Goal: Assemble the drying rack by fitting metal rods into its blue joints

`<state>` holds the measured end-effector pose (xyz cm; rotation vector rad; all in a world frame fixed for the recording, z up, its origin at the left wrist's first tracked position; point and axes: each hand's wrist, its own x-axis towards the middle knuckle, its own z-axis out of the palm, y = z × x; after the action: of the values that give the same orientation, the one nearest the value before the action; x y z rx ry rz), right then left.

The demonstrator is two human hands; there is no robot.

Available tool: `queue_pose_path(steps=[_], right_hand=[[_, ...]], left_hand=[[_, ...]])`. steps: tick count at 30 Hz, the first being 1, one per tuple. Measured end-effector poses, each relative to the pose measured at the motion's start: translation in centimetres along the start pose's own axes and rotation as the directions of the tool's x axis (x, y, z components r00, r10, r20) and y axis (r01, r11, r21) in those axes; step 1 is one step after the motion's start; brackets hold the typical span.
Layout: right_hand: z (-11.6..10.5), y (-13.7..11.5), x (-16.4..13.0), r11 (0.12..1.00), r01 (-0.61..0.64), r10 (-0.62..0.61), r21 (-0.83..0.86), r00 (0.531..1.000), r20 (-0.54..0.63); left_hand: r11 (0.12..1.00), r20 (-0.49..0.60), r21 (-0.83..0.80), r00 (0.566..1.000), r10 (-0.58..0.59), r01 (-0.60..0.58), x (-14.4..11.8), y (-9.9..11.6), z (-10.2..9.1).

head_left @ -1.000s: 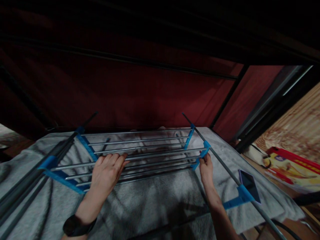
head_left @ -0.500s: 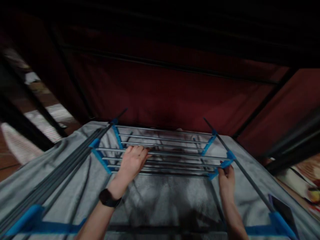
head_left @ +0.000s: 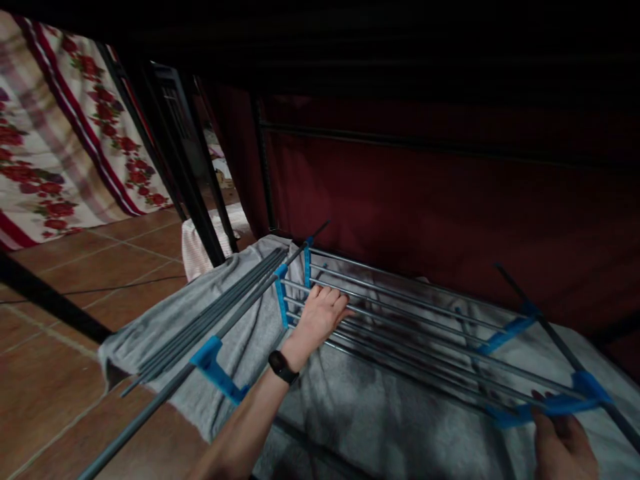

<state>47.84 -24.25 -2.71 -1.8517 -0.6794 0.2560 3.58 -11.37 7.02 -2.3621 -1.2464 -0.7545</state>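
The metal drying rack (head_left: 400, 313) lies flat on a grey towel (head_left: 360, 413) spread over the floor, before a dark red cloth wall. The left hand (head_left: 323, 317), wristwatch (head_left: 281, 367) on its wrist, rests open and flat on the rods near the blue left bracket. The right hand (head_left: 563, 443) curls around the blue right bracket (head_left: 550, 405). Fingers between rods could get pinched if the frame folds.

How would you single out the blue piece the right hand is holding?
Start at the grey blanket on the tiled floor, where a rack of metal rods lies in front of the dark red fabric wall. Follow the rods to their right end: the right hand grips the blue bracket there. It is the nearest blue piece on that side; a second blue bracket sits further back, untouched.
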Motion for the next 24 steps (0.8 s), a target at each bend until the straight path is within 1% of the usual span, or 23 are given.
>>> queue_pose_path(steps=[3, 8, 10, 12, 13, 14, 15, 16, 17, 18, 19, 20, 21, 22, 24], right_hand=[[0.1, 0.2, 0.3, 0.997, -0.061, 0.062, -0.049, 0.998, 0.001], [0.1, -0.4, -0.1, 0.995, -0.022, 0.027, -0.094, 0.999, 0.047], [0.1, -0.4, -0.2, 0.998, -0.004, 0.007, -0.063, 0.999, 0.045], [0.2, -0.2, 0.1, 1.0, 0.003, -0.001, -0.023, 0.998, 0.061], [0.2, 0.1, 0.4, 1.0, 0.006, -0.005, -0.013, 0.997, 0.076], [0.3, 0.4, 0.7, 1.0, 0.011, -0.009, -0.013, 0.996, 0.093], [0.3, 0.7, 1.0, 1.0, 0.016, -0.013, -0.022, 0.994, 0.108], [0.3, 1.0, 1.3, 0.999, 0.023, -0.019, -0.033, 0.993, 0.118], [0.4, 1.4, 1.5, 0.999, 0.03, -0.024, -0.043, 0.992, 0.124], [0.5, 1.7, 1.7, 0.998, 0.036, -0.029, -0.052, 0.991, 0.129], [0.6, 2.0, 1.9, 0.998, 0.043, -0.035, -0.056, 0.991, 0.131], [0.7, 2.3, 2.1, 0.997, 0.053, -0.045, -0.057, 0.99, 0.13], [0.9, 2.6, 2.2, 0.997, 0.064, -0.057, -0.052, 0.99, 0.126], [1.1, 2.8, 2.2, 0.997, 0.073, -0.068, -0.04, 0.99, 0.121], [1.5, 3.1, 2.3, 0.996, 0.085, -0.085, -0.003, 0.992, 0.098]], left_hand=[[1.0, -0.012, 0.009, 1.0, -0.008, 0.008, 0.1, 0.1, 0.2], [0.999, 0.0, -0.003, 0.999, -0.037, 0.037, 0.3, 0.4, 0.1], [0.999, -0.053, -0.026, 0.998, -0.027, 0.026, -0.1, 0.8, 0.1], [0.998, -0.181, -0.048, 0.983, -0.043, 0.035, -1.4, 1.5, 0.4], [0.996, -0.268, -0.061, 0.96, -0.079, 0.065, -2.3, 1.7, 0.7], [0.99, -0.357, -0.081, 0.924, -0.136, 0.114, -3.5, 1.8, 1.1], [0.976, -0.436, -0.116, 0.873, -0.218, 0.185, -4.8, 1.8, 1.7], [0.949, -0.494, -0.164, 0.811, -0.314, 0.268, -6.1, 1.5, 2.2], [0.909, -0.514, -0.216, 0.75, -0.417, 0.358, -7.5, 0.9, 2.8], [0.848, -0.497, -0.268, 0.689, -0.528, 0.457, -8.7, 0.0, 3.4], [0.775, -0.477, -0.318, 0.614, -0.629, 0.546, -9.7, -1.0, 4.1], [0.711, -0.467, -0.358, 0.543, -0.697, 0.605, -10.5, -2.2, 4.7], [0.653, -0.422, -0.397, 0.503, -0.754, 0.646, -11.1, -3.4, 5.2], [0.601, -0.339, -0.442, 0.497, -0.799, 0.665, -11.4, -4.5, 5.8], [0.512, -0.143, -0.526, 0.523, -0.84, 0.679, -11.5, -6.4, 6.9]])
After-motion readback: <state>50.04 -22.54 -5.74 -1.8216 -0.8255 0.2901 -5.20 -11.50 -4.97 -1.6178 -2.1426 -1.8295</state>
